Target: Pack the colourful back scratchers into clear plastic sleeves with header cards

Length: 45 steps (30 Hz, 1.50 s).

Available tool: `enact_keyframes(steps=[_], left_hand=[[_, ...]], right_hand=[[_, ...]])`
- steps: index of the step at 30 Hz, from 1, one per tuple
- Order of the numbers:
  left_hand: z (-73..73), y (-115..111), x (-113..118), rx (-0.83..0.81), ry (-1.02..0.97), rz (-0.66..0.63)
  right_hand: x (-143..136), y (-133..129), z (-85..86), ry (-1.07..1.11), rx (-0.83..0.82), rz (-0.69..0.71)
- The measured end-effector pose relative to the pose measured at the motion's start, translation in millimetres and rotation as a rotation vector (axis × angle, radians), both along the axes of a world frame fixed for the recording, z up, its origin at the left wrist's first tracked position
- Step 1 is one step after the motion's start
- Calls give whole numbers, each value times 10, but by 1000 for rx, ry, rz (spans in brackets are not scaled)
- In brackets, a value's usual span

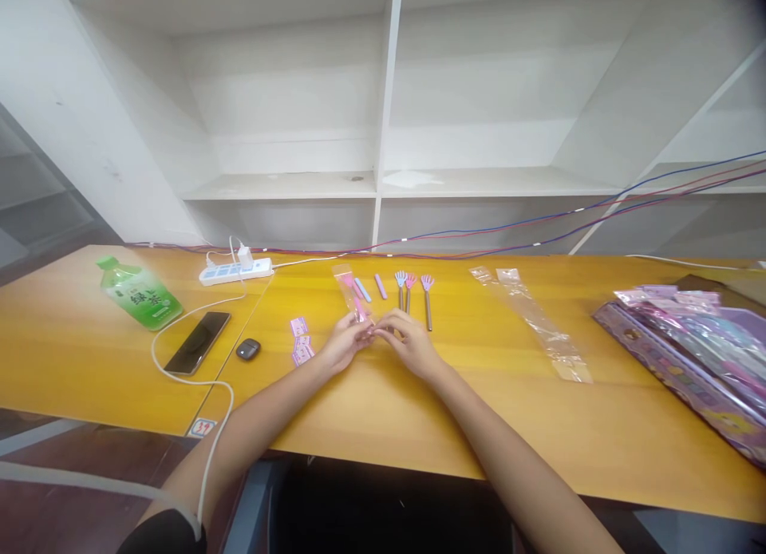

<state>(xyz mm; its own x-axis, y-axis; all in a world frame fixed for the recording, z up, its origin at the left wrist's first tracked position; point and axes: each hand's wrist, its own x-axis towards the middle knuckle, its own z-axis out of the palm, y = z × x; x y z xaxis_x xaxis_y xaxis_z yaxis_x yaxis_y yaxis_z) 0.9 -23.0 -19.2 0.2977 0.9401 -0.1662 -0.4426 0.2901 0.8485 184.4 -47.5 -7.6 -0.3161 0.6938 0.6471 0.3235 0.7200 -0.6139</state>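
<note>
My left hand (347,342) is closed on the lower end of a clear plastic bag (345,280) with a pink item inside. The fingertips of my right hand (402,338) pinch together at the same end of the bag; what lies between them is too small to tell. Just beyond my hands are a blue stick (362,290), a purple stick (381,286) and three small hand-shaped scratchers (427,298) with dark handles. Small pink printed cards (302,350) lie left of my left hand.
Empty clear bags (538,322) lie to the right, before a purple box (676,362) of packaged items. On the left are a green bottle (140,294), phone (199,343), black device (247,349), power strip (236,271) and white cable (197,382). Shelves (287,185) stand behind.
</note>
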Motion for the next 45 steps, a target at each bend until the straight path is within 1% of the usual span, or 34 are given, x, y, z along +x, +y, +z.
enact_keyframes(steps=[3, 6, 8, 10, 13, 17, 25, 27, 30, 34, 36, 40, 43, 45], left_hand=[[-33, -40, 17, 40, 46, -92], [-41, -74, 37, 119, 67, -123], [-37, -85, 45, 163, 75, -134], [-32, -91, 51, 170, 65, -146], [-32, -99, 61, 122, 20, -164], [-42, -103, 76, 71, -33, -138], [-21, -89, 74, 108, -11, -120], [-21, -94, 68, 154, 34, -139], [-45, -99, 64, 243, 98, -155], [-83, -80, 68, 245, 102, -117], [-80, -61, 66, 238, 93, -83], [-45, -17, 41, 275, 81, -40], [-31, 14, 12, 323, 127, -40], [-33, 28, -3, 352, 164, -38]], right_hand=[[6, 3, 8, -10, -10, -64], [18, 7, 12, -31, -39, -122], [25, 9, 12, -43, -69, -136], [31, 10, 11, -56, -98, -141], [33, 12, 7, -68, -114, -158], [22, 13, -1, -68, -101, -170], [22, 21, -35, -77, -61, -199], [24, 30, -52, -74, -79, -207], [29, 53, -81, -21, -148, -234], [47, 104, -112, 68, -186, -293], [49, 127, -126, 93, -266, -260], [14, 137, -146, 165, -495, -98], [-16, 115, -139, 222, -601, -8], [-22, 94, -121, 232, -640, 17]])
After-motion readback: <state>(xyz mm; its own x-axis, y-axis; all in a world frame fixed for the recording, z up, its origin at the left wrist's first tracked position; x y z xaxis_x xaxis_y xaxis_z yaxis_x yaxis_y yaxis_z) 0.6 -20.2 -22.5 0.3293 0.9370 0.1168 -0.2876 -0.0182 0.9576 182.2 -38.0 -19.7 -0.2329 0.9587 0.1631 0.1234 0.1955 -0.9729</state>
